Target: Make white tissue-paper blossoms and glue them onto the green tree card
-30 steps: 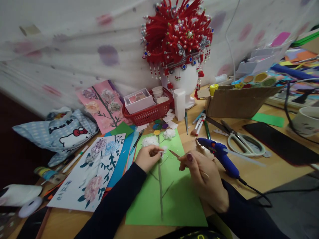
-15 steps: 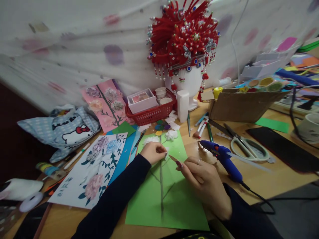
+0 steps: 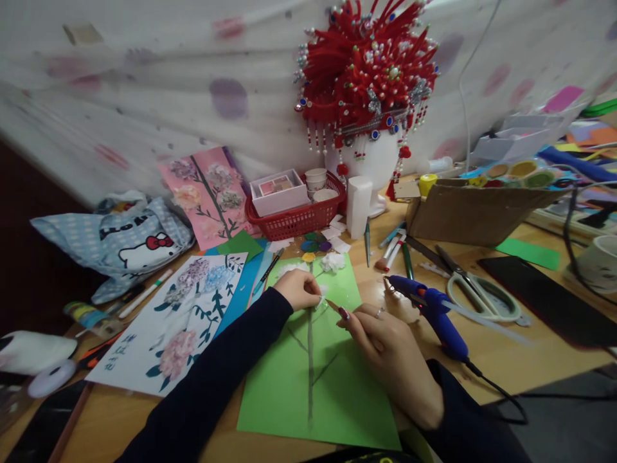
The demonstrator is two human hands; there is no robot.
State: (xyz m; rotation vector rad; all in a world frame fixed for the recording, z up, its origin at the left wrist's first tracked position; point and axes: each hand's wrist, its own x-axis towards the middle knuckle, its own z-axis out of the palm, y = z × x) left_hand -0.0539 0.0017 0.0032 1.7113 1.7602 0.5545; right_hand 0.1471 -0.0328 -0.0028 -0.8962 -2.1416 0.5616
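Note:
Over the upper part of a green sheet (image 3: 347,399), my left hand (image 3: 299,290) pinches a small white paper flower piece (image 3: 322,298). My right hand (image 3: 385,354) is closed, thumb and finger together, around a slim brownish pointed tool (image 3: 332,304); its exact kind is unclear. The tool's tip meets or nearly meets the white piece. A grey stem (image 3: 311,379) with side branches runs down the sheet. White ruffled flowers (image 3: 332,262) lie near its top, one partly behind my left hand. A yellow disc (image 3: 308,256) sits at the stem's upper end.
Right of the sheet lie a blue glue gun (image 3: 441,315), scissors (image 3: 475,289) and a black phone (image 3: 549,299). Flower pictures (image 3: 168,328) lie left. Behind stand a red basket (image 3: 294,222), a white block (image 3: 358,209), a cardboard box (image 3: 472,212) and a red beaded headdress (image 3: 366,77).
The camera view has shifted slightly. Both hands stay at the white flower piece, with the pointed tool still close against it. Nothing has been let go.

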